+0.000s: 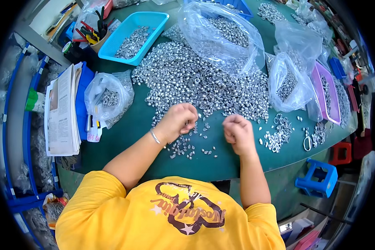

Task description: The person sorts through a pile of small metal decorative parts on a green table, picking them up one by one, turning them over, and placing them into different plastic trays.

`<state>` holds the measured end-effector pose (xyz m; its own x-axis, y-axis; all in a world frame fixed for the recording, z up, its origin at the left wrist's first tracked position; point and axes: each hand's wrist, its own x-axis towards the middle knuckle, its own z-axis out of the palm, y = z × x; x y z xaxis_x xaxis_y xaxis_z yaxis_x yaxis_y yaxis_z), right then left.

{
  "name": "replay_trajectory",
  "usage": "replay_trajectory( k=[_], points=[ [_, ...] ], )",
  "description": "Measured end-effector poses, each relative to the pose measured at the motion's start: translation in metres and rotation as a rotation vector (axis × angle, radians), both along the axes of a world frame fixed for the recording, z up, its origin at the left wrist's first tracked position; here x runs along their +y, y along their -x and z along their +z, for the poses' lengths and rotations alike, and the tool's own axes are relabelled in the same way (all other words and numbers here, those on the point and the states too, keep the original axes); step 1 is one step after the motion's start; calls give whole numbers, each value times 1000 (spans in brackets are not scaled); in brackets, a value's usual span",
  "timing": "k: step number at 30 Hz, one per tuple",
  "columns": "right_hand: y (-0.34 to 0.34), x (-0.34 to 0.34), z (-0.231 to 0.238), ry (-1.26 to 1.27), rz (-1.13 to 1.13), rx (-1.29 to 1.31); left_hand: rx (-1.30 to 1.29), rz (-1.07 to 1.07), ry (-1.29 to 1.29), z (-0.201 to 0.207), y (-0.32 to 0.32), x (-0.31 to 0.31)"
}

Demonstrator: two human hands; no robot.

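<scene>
A big heap of small silver metal pieces [204, 83], rounded and hollow-looking, spreads over the green table [212, 171]. At the heap's near edge, my left hand [180, 121] is closed with its fingers curled in; what it holds, if anything, is hidden. Just below it lies a scatter of loose pieces [181, 146]. My right hand [239, 132] is closed too, a short way to the right over bare tabletop, and its fingers hide whatever may be inside. Right of that hand lies a small pile of flatter, ring-like silver parts [279, 133].
Clear plastic bags of metal parts [108, 98] flank the heap, with a larger bag [225, 37] behind it. A blue basket [164, 18] stands back left, a pink tray [335, 112] at right. Scissors [307, 142] lie near the right edge; a blue stool [318, 177] stands below.
</scene>
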<state>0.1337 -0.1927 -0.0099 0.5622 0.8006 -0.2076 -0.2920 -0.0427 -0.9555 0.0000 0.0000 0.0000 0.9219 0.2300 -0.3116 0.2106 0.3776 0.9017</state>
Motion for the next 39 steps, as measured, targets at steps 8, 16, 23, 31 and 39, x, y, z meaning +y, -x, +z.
replay_trajectory(
  k=[8, 16, 23, 31, 39],
  points=[
    [30, 31, 3, 271, -23, -1039, -181, -5, -1268, -15, -15, -12],
    [22, 23, 6, 181, -81, -189, 24, 114, -468, 0, -12, -15],
    [25, 21, 2, 277, 13, -1071, 39, -22, -698, 0, -4, -13],
    [6, -7, 8, -103, 42, 389, -179, -69, -1025, -12, -4, -25],
    [54, 10, 4, 311, 67, -1190, -16, 147, 232, 5, 10, 9]
  ],
)
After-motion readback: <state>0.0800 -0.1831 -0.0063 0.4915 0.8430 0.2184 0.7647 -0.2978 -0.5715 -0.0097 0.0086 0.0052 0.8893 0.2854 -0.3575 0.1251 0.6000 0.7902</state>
